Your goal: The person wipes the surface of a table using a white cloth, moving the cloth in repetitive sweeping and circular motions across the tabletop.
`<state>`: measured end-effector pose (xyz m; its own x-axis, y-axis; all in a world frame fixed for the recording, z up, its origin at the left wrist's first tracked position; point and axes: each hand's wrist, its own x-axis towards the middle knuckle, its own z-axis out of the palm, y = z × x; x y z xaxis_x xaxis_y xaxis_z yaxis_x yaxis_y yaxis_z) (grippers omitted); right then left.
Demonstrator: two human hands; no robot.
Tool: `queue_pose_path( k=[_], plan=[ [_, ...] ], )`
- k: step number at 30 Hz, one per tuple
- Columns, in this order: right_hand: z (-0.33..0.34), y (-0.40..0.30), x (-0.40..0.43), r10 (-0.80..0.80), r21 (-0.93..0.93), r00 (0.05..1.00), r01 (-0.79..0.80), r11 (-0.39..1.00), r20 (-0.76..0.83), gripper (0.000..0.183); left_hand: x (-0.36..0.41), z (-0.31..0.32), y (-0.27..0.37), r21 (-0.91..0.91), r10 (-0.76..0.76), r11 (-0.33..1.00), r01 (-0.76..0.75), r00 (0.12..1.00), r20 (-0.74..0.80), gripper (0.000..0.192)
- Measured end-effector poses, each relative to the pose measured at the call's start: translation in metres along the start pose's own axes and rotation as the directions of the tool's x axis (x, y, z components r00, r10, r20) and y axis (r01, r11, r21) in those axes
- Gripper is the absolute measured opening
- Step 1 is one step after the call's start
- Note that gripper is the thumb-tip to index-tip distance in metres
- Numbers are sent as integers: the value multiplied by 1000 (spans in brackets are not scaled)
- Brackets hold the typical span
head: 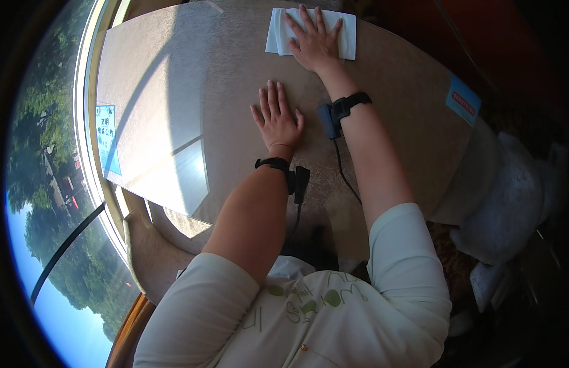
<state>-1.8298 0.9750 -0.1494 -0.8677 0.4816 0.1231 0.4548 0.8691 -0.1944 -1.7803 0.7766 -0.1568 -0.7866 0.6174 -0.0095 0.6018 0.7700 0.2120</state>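
My right hand (316, 43) lies flat, palm down and fingers spread, on a folded white paper napkin (271, 37) at the far edge of the table. The napkin shows on both sides of the hand; its middle is hidden under the palm. Nearer to me, my left hand (279, 117) rests palm down on the bare brown tabletop (238, 138), its fingers apart and nothing in it. Each wrist wears a black strap with a small dark device, the left one (300, 180) and the right one (329, 120), and a cable runs from each.
A blue-and-white printed card (108, 140) lies at the table's left edge, by a sunlit window (54, 152). Another blue card (463, 100) is at the right edge. A beige chair (153, 250) stands at lower left, and a pale covered chair (510, 198) at right.
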Motion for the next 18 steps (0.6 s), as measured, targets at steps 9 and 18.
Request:
queue_pose_path(
  k=[9,18],
  plan=[
    [-19,25,-108,-205,23,972,203,979,113,65,-1,-1,-5,-26,-18,999,18,999,32,77],
    [-16,164,-103,434,-122,889,-451,884,-144,59,-3,-6,-2,-40,-16,999,18,999,42,76]
  ],
)
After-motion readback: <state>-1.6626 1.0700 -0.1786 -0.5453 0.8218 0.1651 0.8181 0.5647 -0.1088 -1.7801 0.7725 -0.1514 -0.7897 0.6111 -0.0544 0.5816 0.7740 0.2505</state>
